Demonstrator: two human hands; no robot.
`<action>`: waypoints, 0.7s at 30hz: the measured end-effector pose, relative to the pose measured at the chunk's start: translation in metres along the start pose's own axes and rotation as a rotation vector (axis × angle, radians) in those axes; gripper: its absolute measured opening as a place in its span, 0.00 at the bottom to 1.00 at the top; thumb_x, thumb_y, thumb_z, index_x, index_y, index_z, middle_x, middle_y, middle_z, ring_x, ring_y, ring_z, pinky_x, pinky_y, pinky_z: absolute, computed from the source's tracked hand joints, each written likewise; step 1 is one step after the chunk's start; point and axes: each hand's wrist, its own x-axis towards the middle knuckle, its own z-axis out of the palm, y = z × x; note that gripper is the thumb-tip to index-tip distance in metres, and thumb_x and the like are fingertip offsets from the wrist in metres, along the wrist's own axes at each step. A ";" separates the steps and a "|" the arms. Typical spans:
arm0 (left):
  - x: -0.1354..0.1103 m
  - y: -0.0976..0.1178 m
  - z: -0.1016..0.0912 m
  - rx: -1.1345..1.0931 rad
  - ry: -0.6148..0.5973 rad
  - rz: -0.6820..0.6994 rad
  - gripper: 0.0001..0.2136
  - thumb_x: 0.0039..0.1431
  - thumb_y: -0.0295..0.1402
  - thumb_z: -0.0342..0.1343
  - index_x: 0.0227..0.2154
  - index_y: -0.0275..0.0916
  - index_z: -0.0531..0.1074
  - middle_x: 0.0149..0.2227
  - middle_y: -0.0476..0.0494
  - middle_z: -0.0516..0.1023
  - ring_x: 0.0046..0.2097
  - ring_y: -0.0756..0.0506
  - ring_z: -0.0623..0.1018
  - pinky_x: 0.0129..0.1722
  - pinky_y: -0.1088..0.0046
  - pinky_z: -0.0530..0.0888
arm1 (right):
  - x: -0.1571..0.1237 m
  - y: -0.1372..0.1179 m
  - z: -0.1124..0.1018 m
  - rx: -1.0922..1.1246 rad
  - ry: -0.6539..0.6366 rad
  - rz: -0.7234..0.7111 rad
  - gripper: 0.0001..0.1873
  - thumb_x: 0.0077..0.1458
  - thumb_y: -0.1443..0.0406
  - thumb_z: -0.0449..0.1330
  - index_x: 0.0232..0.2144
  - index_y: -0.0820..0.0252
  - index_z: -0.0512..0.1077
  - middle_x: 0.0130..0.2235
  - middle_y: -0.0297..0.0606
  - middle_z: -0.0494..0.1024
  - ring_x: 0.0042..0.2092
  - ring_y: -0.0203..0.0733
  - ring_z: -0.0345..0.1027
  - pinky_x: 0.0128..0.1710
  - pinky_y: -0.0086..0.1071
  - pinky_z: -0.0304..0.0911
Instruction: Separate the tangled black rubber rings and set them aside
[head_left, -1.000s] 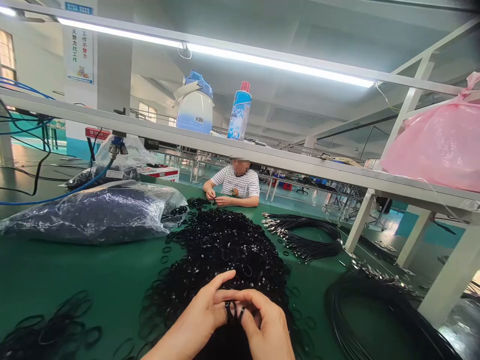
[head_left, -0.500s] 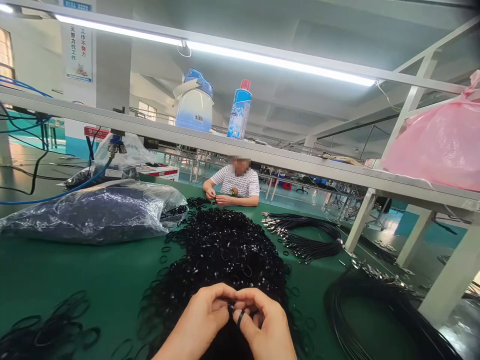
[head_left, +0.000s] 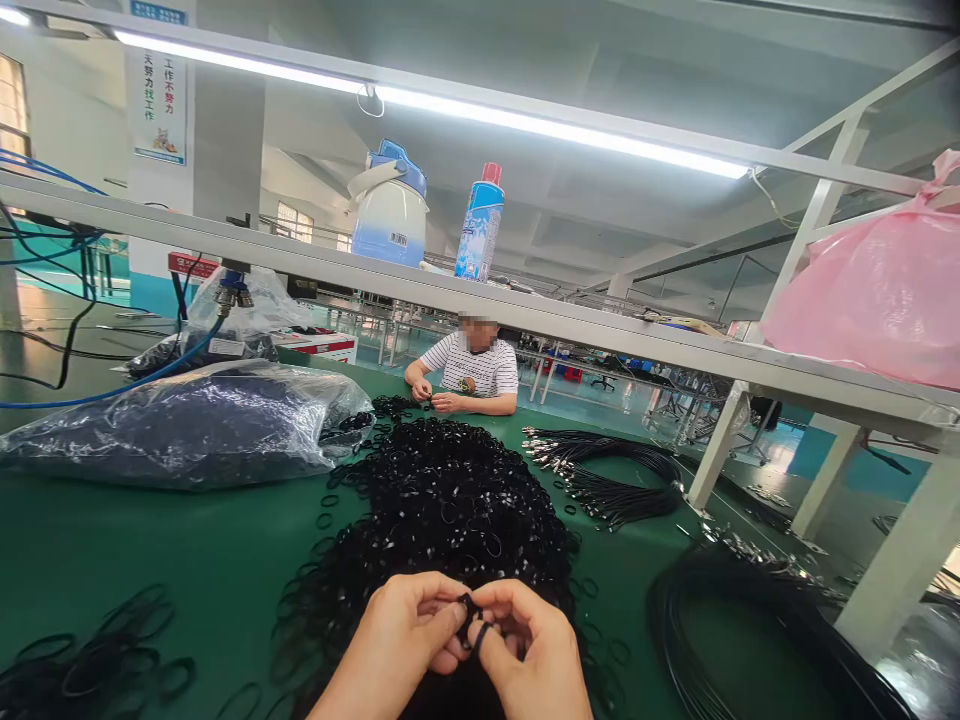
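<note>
My left hand (head_left: 409, 620) and my right hand (head_left: 534, 640) meet low in the middle of the view, pinching a small black rubber ring (head_left: 471, 618) between their fingertips. A second ring may sit on the right fingers, but I cannot tell. Just beyond and under both hands spreads a large heap of black rubber rings (head_left: 439, 510) on the green mat (head_left: 172, 540). A looser scatter of rings (head_left: 97, 660) lies at the lower left.
A clear plastic bag of dark rings (head_left: 180, 430) lies at the left. Bundled black cables with metal ends (head_left: 607, 480) and a black cable coil (head_left: 739, 625) lie right. A co-worker (head_left: 469, 375) sits across the table. A white shelf (head_left: 525, 320) crosses above, holding a flask and spray can.
My hands have drawn closer together around the ring, with the fingers bunched more tightly. The heap, the cables and the co-worker look unchanged apart from a slight shift of the view.
</note>
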 end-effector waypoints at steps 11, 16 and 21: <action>-0.001 0.007 -0.002 -0.251 -0.032 -0.123 0.15 0.43 0.43 0.62 0.26 0.35 0.71 0.28 0.42 0.79 0.30 0.47 0.78 0.27 0.75 0.74 | 0.000 0.018 -0.011 -0.447 0.043 -0.265 0.33 0.34 0.84 0.45 0.30 0.49 0.78 0.49 0.35 0.74 0.53 0.46 0.64 0.50 0.41 0.59; 0.001 0.003 -0.002 -0.198 -0.029 -0.039 0.18 0.44 0.48 0.62 0.25 0.35 0.72 0.25 0.48 0.72 0.28 0.50 0.72 0.20 0.79 0.70 | 0.002 0.015 -0.013 -0.566 -0.018 -0.204 0.24 0.31 0.82 0.54 0.25 0.51 0.77 0.34 0.35 0.76 0.38 0.47 0.69 0.39 0.38 0.60; 0.003 -0.001 -0.001 -0.228 -0.029 -0.083 0.16 0.44 0.45 0.62 0.25 0.34 0.71 0.23 0.50 0.71 0.22 0.54 0.68 0.20 0.81 0.66 | 0.006 0.028 -0.014 -0.366 -0.132 -0.190 0.21 0.43 0.78 0.52 0.25 0.51 0.79 0.28 0.34 0.79 0.30 0.40 0.72 0.31 0.30 0.60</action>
